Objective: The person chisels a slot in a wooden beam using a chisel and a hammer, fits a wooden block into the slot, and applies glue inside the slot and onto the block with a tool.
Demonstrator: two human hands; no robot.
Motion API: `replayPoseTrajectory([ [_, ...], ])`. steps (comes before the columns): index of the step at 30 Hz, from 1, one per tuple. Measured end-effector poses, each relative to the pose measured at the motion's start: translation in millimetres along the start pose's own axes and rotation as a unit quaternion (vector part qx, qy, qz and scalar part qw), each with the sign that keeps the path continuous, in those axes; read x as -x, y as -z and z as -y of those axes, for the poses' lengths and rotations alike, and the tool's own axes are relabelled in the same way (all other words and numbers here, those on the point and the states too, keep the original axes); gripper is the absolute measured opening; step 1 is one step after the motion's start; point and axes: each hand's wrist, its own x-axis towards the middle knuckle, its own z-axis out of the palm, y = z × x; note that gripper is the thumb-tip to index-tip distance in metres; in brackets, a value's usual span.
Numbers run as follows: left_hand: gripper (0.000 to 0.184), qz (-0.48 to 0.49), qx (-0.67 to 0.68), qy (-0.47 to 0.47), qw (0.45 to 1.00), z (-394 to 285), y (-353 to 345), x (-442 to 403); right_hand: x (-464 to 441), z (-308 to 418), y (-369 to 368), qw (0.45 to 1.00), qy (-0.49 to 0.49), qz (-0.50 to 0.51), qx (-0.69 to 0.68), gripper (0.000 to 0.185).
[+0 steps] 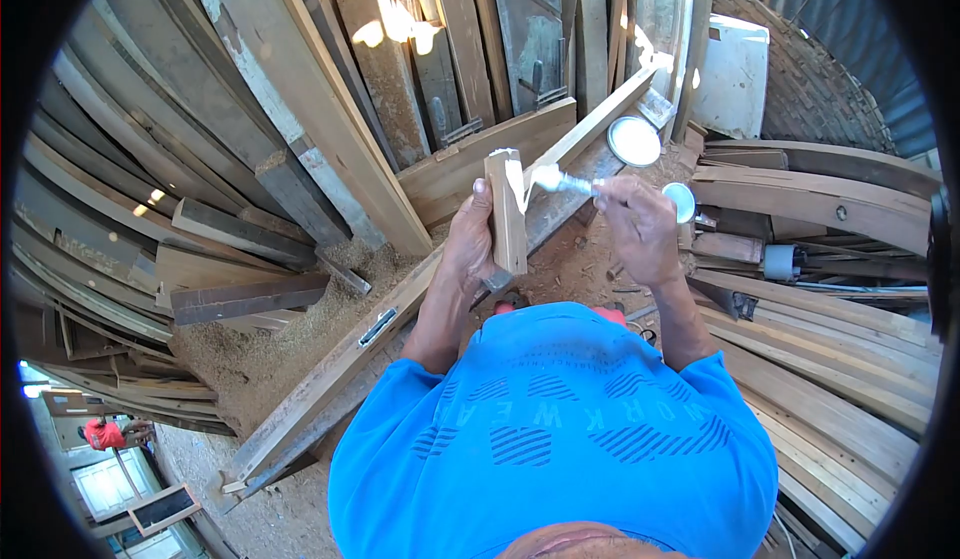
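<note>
My left hand (pixel 466 241) grips a short wooden block (pixel 509 221) in front of my chest, its thumb along the left side. White paste coats the block's upper right edge, with a streak running down. In my right hand (pixel 642 231) is a brush (pixel 570 183), its handle pinched between the fingers. The brush's white-coated head lies just right of the block; whether they touch, I cannot tell. Beyond my right hand are a round white-filled tub (pixel 634 141) and a smaller round white container (pixel 679 202).
A long wooden beam (pixel 335 374) with a metal fitting (pixel 378 328) runs diagonally before me. Boards (pixel 290 89) lean at the back, and stacked planks (pixel 830 349) lie right. Sawdust (pixel 270 379) covers ground at left. Another person (pixel 103 433) is far off, lower left.
</note>
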Motion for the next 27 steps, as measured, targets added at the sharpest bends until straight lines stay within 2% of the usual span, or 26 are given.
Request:
replayPoseTrajectory([
  [3, 0.052, -0.014, -0.066, -0.001, 0.998, -0.3, -15.3, 6.6, -14.4, -1.8, -8.0, 1.0, 0.009, -0.015, 0.01, 0.017],
  [9, 0.05, -0.036, -0.057, -0.014, 0.998, -6.2, -10.2, 3.6, -1.8, -5.6, -12.0, 0.998, 0.036, 0.06, -0.003, 0.016],
  [10, 0.05, -0.064, -0.042, -0.015, 0.997, -7.4, -10.8, 2.8, 1.5, -6.2, -12.6, 0.996, 0.044, 0.073, -0.01, 0.016],
  [12, 0.05, -0.115, -0.012, -0.016, 0.993, -8.3, -13.7, -0.9, 3.0, -8.4, -10.0, 0.994, 0.025, 0.1, -0.029, 0.016],
  [13, 0.05, -0.098, -0.016, -0.011, 0.995, -9.1, -11.6, -1.5, 3.5, -9.1, -8.8, 0.993, 0.015, 0.112, -0.037, 0.016],
  [16, 0.05, -0.056, -0.036, 0.005, 0.998, -7.5, -8.0, -2.3, -11.2, -7.1, -6.8, 0.995, -0.087, 0.039, -0.02, 0.016],
  [17, 0.05, -0.049, -0.049, 0.005, 0.998, -5.6, -10.0, -1.2, -18.1, -13.1, -10.7, 0.999, -0.039, 0.004, -0.001, 0.016],
  [20, 0.049, -0.046, -0.066, -0.004, 0.997, -2.9, -17.8, -1.4, -24.3, -16.0, -18.4, 1.0, -0.012, 0.0, -0.016, 0.019],
  [23, 0.049, -0.052, -0.064, -0.007, 0.997, -3.7, -13.5, -4.9, -16.2, -17.7, -14.3, 0.998, 0.019, 0.058, -0.009, 0.021],
  [27, 0.048, -0.082, -0.034, -0.008, 0.996, -7.5, -11.9, -8.7, 3.0, -18.5, -14.2, 0.99, -0.026, 0.134, -0.021, 0.019],
])
